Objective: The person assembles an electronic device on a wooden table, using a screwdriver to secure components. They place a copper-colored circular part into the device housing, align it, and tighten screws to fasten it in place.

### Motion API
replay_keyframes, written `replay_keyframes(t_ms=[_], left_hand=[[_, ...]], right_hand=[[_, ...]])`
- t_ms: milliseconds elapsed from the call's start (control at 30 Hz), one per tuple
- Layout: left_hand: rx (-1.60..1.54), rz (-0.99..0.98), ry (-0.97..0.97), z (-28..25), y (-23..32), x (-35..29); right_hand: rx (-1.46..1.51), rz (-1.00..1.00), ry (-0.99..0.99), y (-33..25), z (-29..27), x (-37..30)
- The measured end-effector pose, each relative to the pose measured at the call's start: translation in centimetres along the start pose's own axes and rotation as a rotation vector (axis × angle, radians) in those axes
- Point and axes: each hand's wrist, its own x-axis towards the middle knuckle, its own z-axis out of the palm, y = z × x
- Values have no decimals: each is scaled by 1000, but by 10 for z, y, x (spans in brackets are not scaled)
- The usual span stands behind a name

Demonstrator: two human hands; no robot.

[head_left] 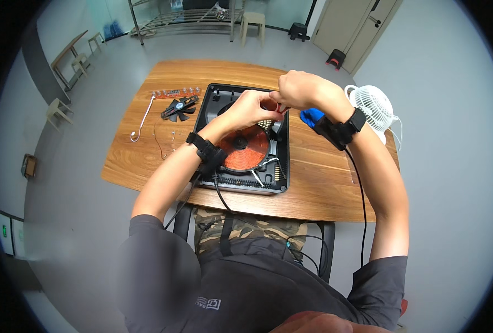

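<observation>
An opened induction cooker (284, 166) lies on the table in front of me, its black housing exposing a round copper coil (249, 152). Over the far right part of the housing, my left hand (249, 111) is closed in a pinch beside a small reddish piece. My right hand (295, 89) is curled closed just above and right of it, the fingertips of both hands nearly meeting. What each holds is too small and covered to name. White leads (257, 178) run at the coil's near right side.
Left of the cooker lie a black fan (179, 109), an orange circuit board (175, 92) with a white cable (142, 123), and small loose parts. A white desk fan (373, 105) stands at the table's right edge; a blue item (311, 116) lies by my right wrist.
</observation>
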Motion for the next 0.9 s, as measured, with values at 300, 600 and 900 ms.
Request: replay_keyframes(t_ms=[300, 600, 900], left_hand=[[113, 82, -30, -11, -2, 4], [166, 62, -15, -4, 5, -1], [107, 117, -107, -12, -8, 8]], right_hand=[[-45, -222, 45, 20, -2, 1], [-37, 26, -23, 0, -6, 6], [25, -205, 84, 18, 5, 4]])
